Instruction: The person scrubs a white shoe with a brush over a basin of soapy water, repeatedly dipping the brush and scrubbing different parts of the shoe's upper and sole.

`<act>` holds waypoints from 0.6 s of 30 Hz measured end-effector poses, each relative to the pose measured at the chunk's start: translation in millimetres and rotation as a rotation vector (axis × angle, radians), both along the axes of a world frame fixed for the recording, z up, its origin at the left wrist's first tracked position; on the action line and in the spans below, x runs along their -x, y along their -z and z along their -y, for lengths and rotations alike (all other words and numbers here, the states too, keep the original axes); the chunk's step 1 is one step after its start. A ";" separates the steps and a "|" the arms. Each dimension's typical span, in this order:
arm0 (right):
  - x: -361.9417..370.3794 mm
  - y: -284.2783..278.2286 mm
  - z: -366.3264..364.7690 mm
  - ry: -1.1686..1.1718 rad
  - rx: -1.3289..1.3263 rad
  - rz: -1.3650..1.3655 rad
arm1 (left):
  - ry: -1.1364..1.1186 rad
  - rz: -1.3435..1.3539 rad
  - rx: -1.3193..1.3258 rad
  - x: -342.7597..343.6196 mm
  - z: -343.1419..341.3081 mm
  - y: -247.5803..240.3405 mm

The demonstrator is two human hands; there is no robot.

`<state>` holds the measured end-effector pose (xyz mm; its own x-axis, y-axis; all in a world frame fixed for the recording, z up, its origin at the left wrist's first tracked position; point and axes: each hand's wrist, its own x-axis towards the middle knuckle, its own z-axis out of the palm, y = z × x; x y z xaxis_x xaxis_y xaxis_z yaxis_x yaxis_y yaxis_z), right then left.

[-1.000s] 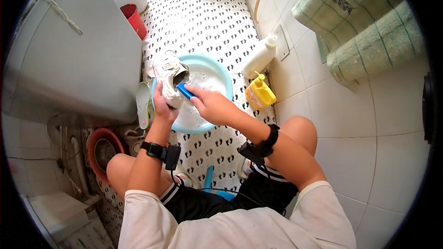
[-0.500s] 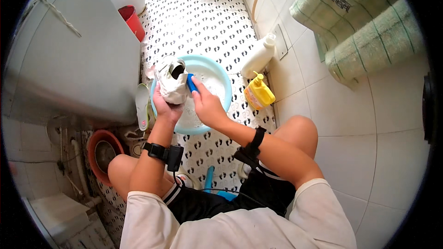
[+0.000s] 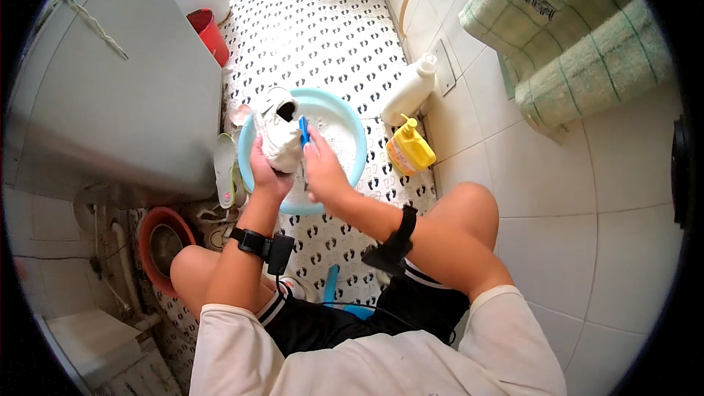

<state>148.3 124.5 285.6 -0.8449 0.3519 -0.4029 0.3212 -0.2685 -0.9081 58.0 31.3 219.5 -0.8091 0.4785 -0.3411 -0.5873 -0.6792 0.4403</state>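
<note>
My left hand [image 3: 268,174] grips a white shoe [image 3: 280,144] from below and holds it over a light-blue basin [image 3: 356,176] of sudsy water. The shoe's dark opening faces up. Against the shoe's right side is a blue brush [image 3: 303,130], with my right hand [image 3: 323,169] closed around it; its bristles are hidden. Right of the basin stand a yellow pump bottle [image 3: 412,149] and a white detergent bottle [image 3: 411,89].
A grey appliance [image 3: 147,95] stands at the left, with a red bin [image 3: 209,35] beyond it. An orange-brown bucket [image 3: 150,238] sits by my left knee. Another shoe [image 3: 225,165] leans left of the basin. Green checked towels [image 3: 587,66] hang on the right wall.
My right hand has turned and shifted slightly down along the shoe's side with the brush. The left hand keeps its hold, the shoe tilting slightly.
</note>
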 end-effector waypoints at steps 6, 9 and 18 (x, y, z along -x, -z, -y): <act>8.7 13.3 -23.0 -0.089 -0.027 -0.014 | 0.103 -0.008 -0.067 -8.2 -1.8 14.9; 5.5 27.4 -6.4 -0.078 -0.135 -0.007 | 0.065 -0.039 0.024 -8.1 -2.3 1.8; 3.2 26.5 -25.3 -0.034 -0.447 -0.072 | 0.178 -0.054 -0.044 -12.2 1.5 6.5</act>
<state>145.1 149.8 259.1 -0.8791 0.4499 -0.1574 0.2550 0.1650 -0.9528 70.3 29.8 213.1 -0.7271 0.6293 -0.2746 -0.6760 -0.5862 0.4465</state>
